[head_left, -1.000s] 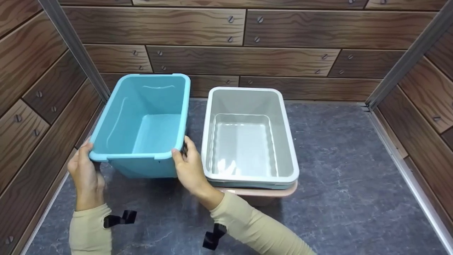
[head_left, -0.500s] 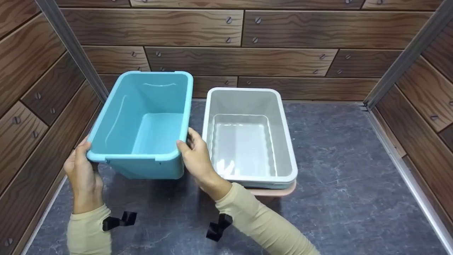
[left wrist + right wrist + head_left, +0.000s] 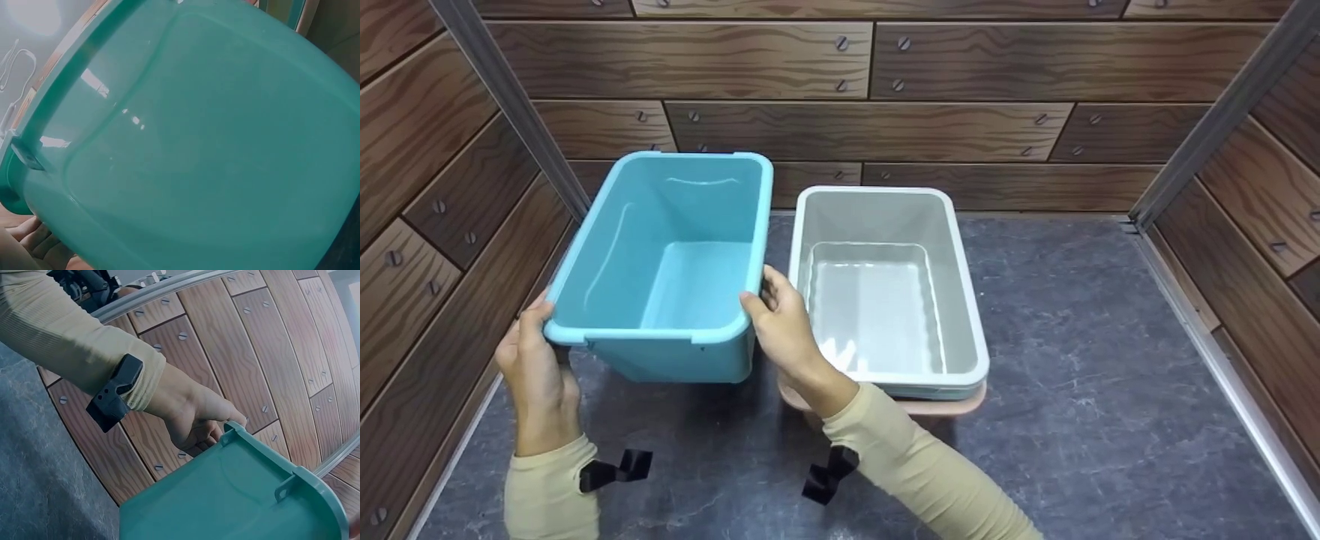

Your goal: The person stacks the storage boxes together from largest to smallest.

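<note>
A blue plastic bin [image 3: 645,352] appears to be held a little above the floor, its open top facing up and its inside bare. My left hand [image 3: 538,375] grips the near left corner of its rim, thumb on top and fingers under the edge. On the right side of that rim, near the front corner, my right hand [image 3: 791,330] holds on the same way. The left wrist view is mostly filled by the bin's outer wall [image 3: 214,140]. In the right wrist view, my left hand [image 3: 197,416] shows at the bin's corner.
Right beside the blue bin stands a grey bin [image 3: 877,315] with a white rim, stacked on a pink bin [image 3: 937,407]; a bluish edge shows between them. Wood-patterned walls [image 3: 772,60] enclose the dark marbled floor [image 3: 1080,360] at the back and sides.
The blue bin has shifted slightly to the right. My right hand has slid a little farther back along its rim. The stacked bins stay in place.
</note>
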A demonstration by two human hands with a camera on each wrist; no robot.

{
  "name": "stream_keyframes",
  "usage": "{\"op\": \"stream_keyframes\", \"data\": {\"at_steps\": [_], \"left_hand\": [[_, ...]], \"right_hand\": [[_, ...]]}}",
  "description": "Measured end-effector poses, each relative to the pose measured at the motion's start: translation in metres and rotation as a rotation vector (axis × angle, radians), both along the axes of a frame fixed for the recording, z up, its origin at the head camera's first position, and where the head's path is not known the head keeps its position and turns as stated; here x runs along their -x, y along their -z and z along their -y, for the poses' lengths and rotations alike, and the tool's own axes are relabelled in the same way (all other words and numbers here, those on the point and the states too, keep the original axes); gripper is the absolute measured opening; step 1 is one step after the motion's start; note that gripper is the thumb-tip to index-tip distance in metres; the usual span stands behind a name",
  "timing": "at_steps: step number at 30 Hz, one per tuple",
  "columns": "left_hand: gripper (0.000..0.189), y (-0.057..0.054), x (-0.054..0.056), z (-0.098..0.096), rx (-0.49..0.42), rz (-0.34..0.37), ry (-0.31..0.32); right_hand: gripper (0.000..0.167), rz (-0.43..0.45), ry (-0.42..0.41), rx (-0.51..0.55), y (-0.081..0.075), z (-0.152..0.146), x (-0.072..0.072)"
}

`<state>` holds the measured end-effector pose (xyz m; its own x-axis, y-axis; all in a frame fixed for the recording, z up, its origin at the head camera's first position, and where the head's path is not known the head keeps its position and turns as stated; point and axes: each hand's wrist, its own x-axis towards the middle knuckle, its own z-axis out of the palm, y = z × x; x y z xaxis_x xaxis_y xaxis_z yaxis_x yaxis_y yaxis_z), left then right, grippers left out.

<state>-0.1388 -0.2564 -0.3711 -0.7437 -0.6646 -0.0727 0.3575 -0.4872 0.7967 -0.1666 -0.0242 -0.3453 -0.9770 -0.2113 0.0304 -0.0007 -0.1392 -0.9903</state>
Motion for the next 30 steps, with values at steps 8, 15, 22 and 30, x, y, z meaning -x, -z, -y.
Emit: {"op": "stream_keyframes", "data": {"at_steps": [8,15,22,30], "left_hand": [[0.017,0.001,-0.001,-0.001,0.008,0.017,-0.005],[0.019,0.0,-0.004,-0.004,0.057,-0.005,-0.016],[0.019,-0.006,-0.004,-0.005,0.026,-0.038,-0.021],[0.017,-0.01,-0.005,-0.008,0.04,-0.047,-0.028]], "right_hand": [[0.052,0.004,-0.019,-0.001,-0.003,-0.007,0.003],[0.05,-0.011,-0.024,0.02,-0.006,-0.01,0.004],[0.05,-0.018,-0.039,0.013,-0.011,-0.015,0.003],[0.052,-0.02,-0.054,0.001,-0.017,-0.02,0.003]]}}
